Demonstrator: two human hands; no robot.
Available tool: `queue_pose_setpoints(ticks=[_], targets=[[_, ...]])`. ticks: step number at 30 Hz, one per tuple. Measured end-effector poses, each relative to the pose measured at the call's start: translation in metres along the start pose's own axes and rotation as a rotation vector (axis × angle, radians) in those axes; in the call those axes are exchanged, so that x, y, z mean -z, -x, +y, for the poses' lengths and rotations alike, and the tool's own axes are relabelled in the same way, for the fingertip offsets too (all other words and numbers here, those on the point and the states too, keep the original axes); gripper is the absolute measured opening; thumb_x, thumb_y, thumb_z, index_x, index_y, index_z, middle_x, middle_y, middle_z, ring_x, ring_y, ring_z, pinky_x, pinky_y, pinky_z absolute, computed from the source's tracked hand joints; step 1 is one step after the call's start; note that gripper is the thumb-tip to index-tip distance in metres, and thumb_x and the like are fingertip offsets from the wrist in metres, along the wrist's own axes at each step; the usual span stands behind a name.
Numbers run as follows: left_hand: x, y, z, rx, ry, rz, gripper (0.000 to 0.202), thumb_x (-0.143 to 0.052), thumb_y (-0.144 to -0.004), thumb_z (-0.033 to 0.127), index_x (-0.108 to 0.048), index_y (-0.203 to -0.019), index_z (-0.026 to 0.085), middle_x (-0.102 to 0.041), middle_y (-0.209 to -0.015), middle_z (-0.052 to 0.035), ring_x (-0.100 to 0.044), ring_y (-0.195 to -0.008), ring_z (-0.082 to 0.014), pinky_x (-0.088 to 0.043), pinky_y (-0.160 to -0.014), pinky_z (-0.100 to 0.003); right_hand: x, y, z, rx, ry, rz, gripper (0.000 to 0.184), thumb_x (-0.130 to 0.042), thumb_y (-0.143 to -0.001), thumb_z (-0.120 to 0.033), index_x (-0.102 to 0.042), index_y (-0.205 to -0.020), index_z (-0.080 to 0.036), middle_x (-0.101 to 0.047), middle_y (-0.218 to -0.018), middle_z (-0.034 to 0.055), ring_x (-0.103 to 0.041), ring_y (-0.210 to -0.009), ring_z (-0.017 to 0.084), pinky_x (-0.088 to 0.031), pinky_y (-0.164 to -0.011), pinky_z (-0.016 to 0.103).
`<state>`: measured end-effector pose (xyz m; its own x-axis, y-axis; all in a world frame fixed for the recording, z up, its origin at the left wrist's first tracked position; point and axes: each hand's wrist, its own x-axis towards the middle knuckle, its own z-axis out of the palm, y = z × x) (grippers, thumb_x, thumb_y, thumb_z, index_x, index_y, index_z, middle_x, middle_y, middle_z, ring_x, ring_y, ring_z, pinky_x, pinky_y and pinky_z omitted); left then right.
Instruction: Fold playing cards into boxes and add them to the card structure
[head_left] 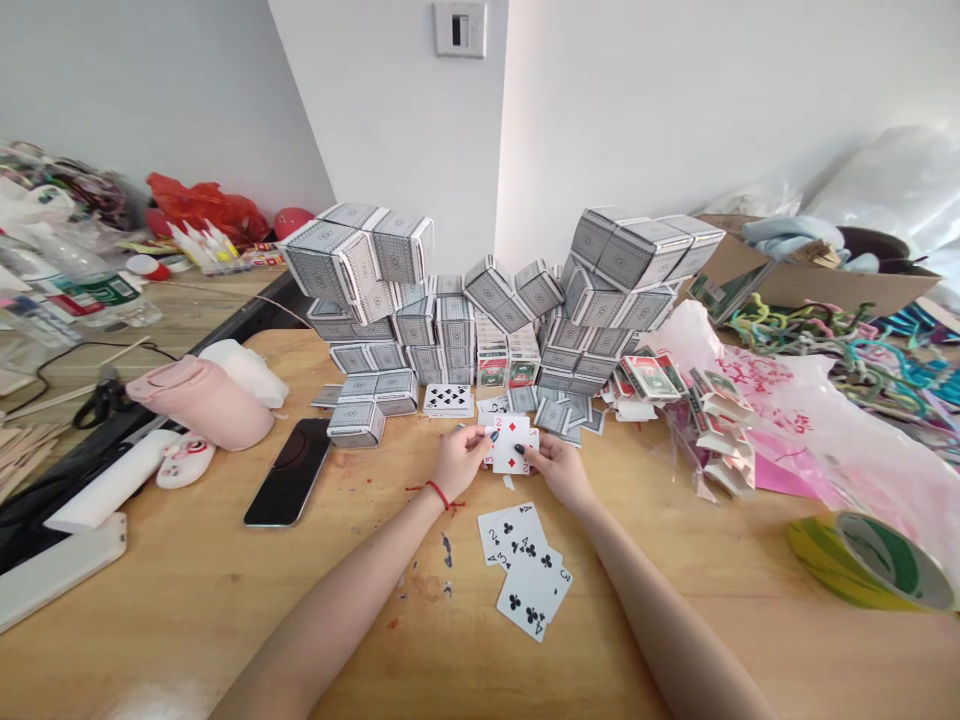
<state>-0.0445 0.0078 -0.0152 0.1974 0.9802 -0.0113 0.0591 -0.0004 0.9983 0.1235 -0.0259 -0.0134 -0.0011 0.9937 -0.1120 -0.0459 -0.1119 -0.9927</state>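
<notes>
My left hand (460, 464) and my right hand (558, 468) pinch playing cards (511, 446) between them, at the middle of the table. The front card is an upright two of diamonds, laid across a sideways red card behind it. Nearer to me, between my forearms, several club cards (525, 565) lie face up and overlap. Just beyond my hands a stack of cards (448, 400) shows black pips on top. Face-down cards (559, 412) are scattered beside it. Behind them stand tall structures of folded card blocks (405, 330).
A phone (289, 474), a pink bottle (202, 400) and a computer mouse (186, 460) lie to the left. On the right are opened card boxes (720, 430), a pink-printed plastic bag (817, 430) and a roll of tape (870, 560). A cardboard box (847, 285) stands farther back.
</notes>
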Motion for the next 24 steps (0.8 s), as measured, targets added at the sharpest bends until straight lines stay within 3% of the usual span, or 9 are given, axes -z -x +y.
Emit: queue_pose_setpoints(ticks=[24], targets=[[0.0010,0.0005,-0.0007,0.018,0.022,-0.038,0.024,-0.058,-0.070,0.029,-0.062,-0.085,0.012,-0.065,-0.069,-0.0039,-0.057,-0.053,-0.0114,-0.049,-0.047,-0.022,0.0008,-0.0019,0.0040,0.011,0.046,0.014,0.036,-0.065,-0.062,-0.046,-0.060,-0.079,-0.014,-0.065,-0.062,0.0044,-0.054,-0.048,0.014,-0.043,-0.044,0.025]])
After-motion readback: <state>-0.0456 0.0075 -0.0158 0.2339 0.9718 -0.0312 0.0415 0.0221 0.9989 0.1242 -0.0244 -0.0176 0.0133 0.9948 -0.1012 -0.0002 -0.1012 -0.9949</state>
